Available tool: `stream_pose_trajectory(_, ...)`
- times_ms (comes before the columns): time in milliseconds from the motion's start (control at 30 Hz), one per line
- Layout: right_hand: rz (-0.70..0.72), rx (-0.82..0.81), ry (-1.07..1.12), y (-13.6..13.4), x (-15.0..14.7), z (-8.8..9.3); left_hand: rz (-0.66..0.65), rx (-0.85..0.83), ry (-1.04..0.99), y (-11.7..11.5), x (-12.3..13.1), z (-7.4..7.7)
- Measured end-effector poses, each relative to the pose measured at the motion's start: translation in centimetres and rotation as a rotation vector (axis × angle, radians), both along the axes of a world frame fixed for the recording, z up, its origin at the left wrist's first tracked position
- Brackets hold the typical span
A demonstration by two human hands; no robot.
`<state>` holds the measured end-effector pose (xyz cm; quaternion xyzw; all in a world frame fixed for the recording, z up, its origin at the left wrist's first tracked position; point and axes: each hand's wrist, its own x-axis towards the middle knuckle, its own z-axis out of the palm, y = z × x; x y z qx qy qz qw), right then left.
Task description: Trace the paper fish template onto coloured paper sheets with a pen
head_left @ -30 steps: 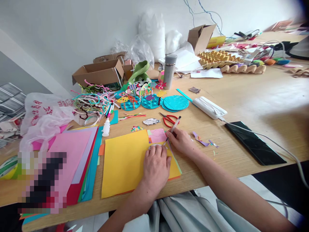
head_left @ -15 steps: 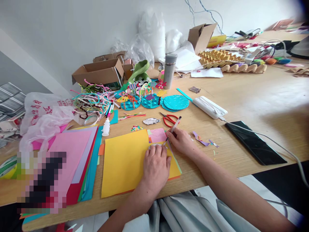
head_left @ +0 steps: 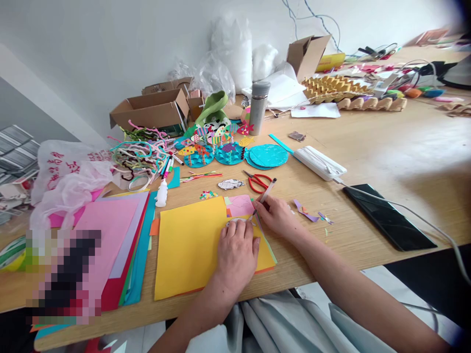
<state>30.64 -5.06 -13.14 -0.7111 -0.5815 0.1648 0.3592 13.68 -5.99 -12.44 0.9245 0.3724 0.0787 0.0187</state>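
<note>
My left hand (head_left: 237,247) lies flat on the yellow paper (head_left: 189,245), its fingers over a white paper fish cutout (head_left: 231,221) that is mostly hidden. In my right hand (head_left: 276,214) is a slim pen (head_left: 267,191), its tip down at the fish's right end. Pink paper (head_left: 241,205) lies just beyond my fingertips. Past that are another fish cutout (head_left: 230,184) with dark line drawing and red-handled scissors (head_left: 260,184), whose blades point away to the left.
Coloured paper sheets (head_left: 110,220) are stacked on the left, near a small white bottle (head_left: 161,193). Blue discs (head_left: 268,156) and colourful paper fish stand behind. To the right lie a white power bank (head_left: 320,164), its cable and a black phone (head_left: 390,217). Purple scraps (head_left: 306,212) are beside my right wrist.
Almost nothing differs. My left hand has shifted very slightly left, and the pen tip stays by the fish's right end.
</note>
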Motion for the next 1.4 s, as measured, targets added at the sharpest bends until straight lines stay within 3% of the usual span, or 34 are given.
stream_pose_trajectory(1400, 0.097, -0.016, 0.031, -0.7, -0.98, 1.01, 0.002, -0.039, -0.03, -0.21, -0.18, -0.09)
